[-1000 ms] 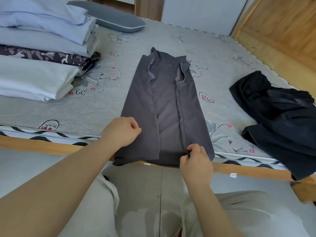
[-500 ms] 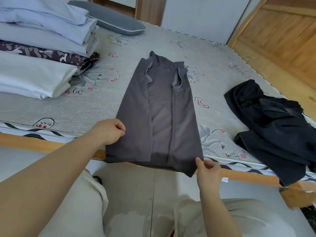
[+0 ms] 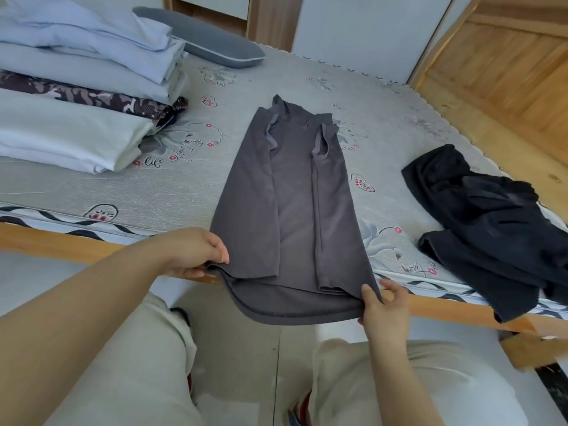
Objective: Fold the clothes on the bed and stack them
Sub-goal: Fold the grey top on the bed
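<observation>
Head view: we pinch the grey shirt's [image 3: 295,192] hem, left hand [image 3: 193,253] and right hand [image 3: 384,309] at its corners; sides folded in, left fingertips hidden underneath.

At centre frame a grey shirt [image 3: 292,195] lies lengthwise on the bed [image 3: 190,192], sides folded in. The left hand [image 3: 193,252] pinches its lower left corner, the right hand [image 3: 384,312] its lower right. A stack [image 3: 80,96] sits upper left, black clothes [image 3: 485,222] at right.
</observation>
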